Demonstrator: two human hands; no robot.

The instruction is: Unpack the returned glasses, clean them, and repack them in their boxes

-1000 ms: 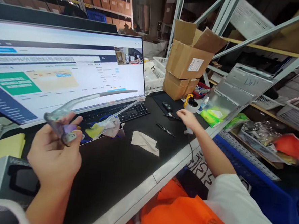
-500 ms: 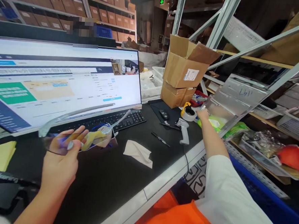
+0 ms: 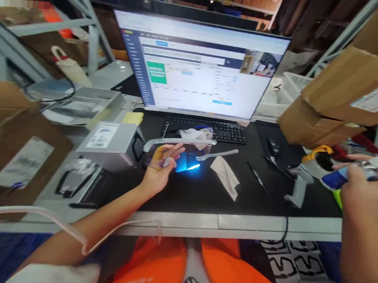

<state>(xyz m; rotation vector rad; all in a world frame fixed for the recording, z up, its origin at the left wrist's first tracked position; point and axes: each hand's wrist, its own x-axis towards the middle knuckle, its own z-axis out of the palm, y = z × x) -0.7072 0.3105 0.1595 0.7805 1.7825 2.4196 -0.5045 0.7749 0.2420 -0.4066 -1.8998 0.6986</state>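
My left hand (image 3: 160, 167) is closed on a pair of glasses (image 3: 191, 161) over the desk, thumb and fingers at one lens. The glasses have pale, translucent temples, and a lens catches bright blue light. At the right edge, my right hand (image 3: 366, 180) grips a small bottle (image 3: 335, 179) with a blue part and a whitish end; blur hides its details. A pale cleaning cloth (image 3: 225, 175) lies on the black desk mat, right of the glasses. Another crumpled pale cloth (image 3: 195, 135) shows behind them, near the keyboard (image 3: 229, 132).
A monitor (image 3: 192, 82) stands at the back. To the left are a grey box (image 3: 112, 143), a black case (image 3: 86, 186) and a carton (image 3: 15, 148). On the right lie a pen (image 3: 256, 176), a scanner (image 3: 298, 191), a tape dispenser (image 3: 317, 160), a mouse (image 3: 273, 146) and stacked cartons (image 3: 322, 111).
The view has swung left, bringing the left side of the desk into sight. My right hand has come back from beside the tape with the bottle in it. My left hand keeps the glasses.
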